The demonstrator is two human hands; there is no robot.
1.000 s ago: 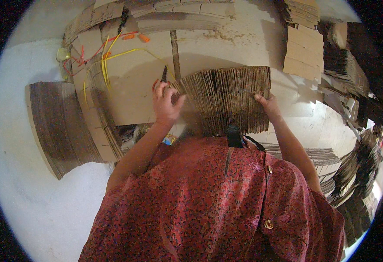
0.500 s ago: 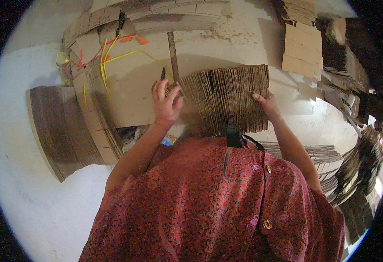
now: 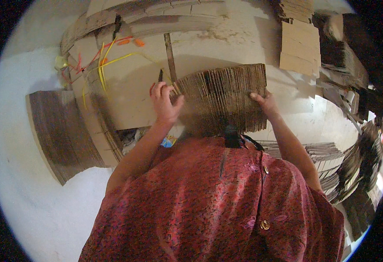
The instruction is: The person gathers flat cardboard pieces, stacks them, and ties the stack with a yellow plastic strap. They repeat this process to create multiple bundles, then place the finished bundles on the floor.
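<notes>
A thick row of brown corrugated cardboard pieces (image 3: 224, 98) stands on edge in front of my chest, fanned at its left end. My right hand (image 3: 263, 102) grips the right end, thumb on the near face and fingers mostly hidden behind it. At the left end, my left hand (image 3: 165, 102) has its fingers bent around the outermost pieces, with the thumb close to them. A dark, pointed, blade-like thing (image 3: 161, 75) sticks up beyond the left fingers; its lower part is hidden. A bit of red shows beside those fingers.
Yellow straps (image 3: 102, 72) and a red cord (image 3: 80, 65) lie at the left, near orange pieces (image 3: 139, 42). A cardboard stack (image 3: 62, 133) sits on the far left, flat cardboard (image 3: 299, 46) at the upper right. More cardboard (image 3: 322, 153) lies at right.
The whole view has shifted slightly left. My left fingers have moved a little against the left end of the cardboard row; my right hand keeps its grip.
</notes>
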